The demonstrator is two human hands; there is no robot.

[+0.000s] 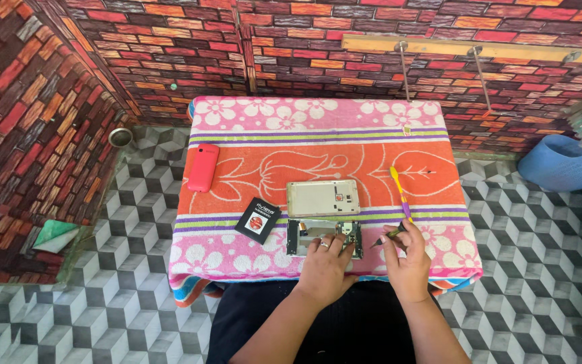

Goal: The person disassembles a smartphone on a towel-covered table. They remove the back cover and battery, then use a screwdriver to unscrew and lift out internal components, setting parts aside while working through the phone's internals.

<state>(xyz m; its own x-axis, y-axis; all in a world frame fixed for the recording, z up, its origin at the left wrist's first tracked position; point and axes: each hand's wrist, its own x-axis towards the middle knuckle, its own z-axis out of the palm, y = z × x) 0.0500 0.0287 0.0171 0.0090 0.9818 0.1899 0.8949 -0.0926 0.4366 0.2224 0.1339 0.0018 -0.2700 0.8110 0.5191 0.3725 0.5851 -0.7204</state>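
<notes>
An opened phone body (323, 233) with its circuit board showing lies near the table's front edge. My left hand (325, 266), a ring on one finger, rests on it and holds it down. Just to its right, my right hand (407, 263) grips a small dark screwdriver (386, 236) whose tip points left toward the phone body. Behind these lies a pale phone panel (322, 197), flat on the cloth. A black battery (258, 220) sits to the left of the opened body.
A red phone back cover (203, 167) lies at the left of the flowered pink and orange cloth (318, 145). A yellow and purple toothbrush (400, 191) lies at the right. A blue plastic stool (567, 164) stands on the patterned floor at the far right.
</notes>
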